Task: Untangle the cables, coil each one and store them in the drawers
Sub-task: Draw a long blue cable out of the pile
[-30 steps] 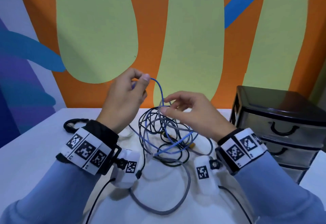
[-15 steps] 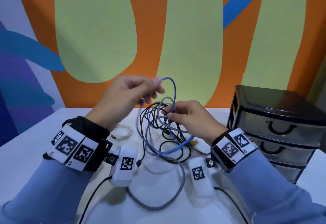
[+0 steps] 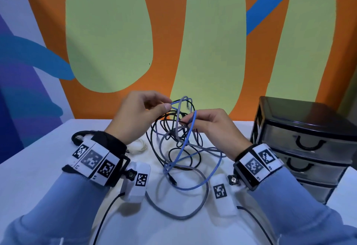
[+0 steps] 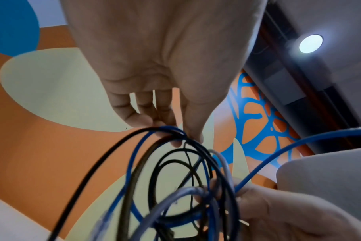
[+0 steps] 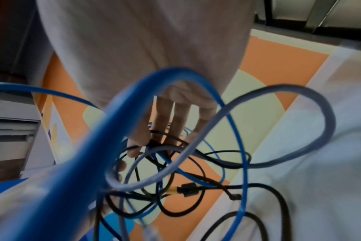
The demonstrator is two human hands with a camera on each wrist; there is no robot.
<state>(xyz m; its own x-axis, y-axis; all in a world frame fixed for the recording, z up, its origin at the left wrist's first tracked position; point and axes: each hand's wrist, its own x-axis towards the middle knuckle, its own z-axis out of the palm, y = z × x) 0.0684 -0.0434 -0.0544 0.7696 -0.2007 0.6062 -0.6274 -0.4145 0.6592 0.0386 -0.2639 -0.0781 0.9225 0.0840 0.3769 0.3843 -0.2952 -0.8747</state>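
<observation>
My left hand (image 3: 139, 115) pinches the blue cable (image 3: 182, 149); my right hand (image 3: 214, 127) pinches the tangled cables (image 3: 173, 128) above the desk (image 3: 38, 167).

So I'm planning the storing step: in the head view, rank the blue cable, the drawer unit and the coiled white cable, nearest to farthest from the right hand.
1. blue cable, pinched in the right hand.
2. drawer unit, to its right.
3. coiled white cable, beyond the tangle, by the left wrist.
</observation>
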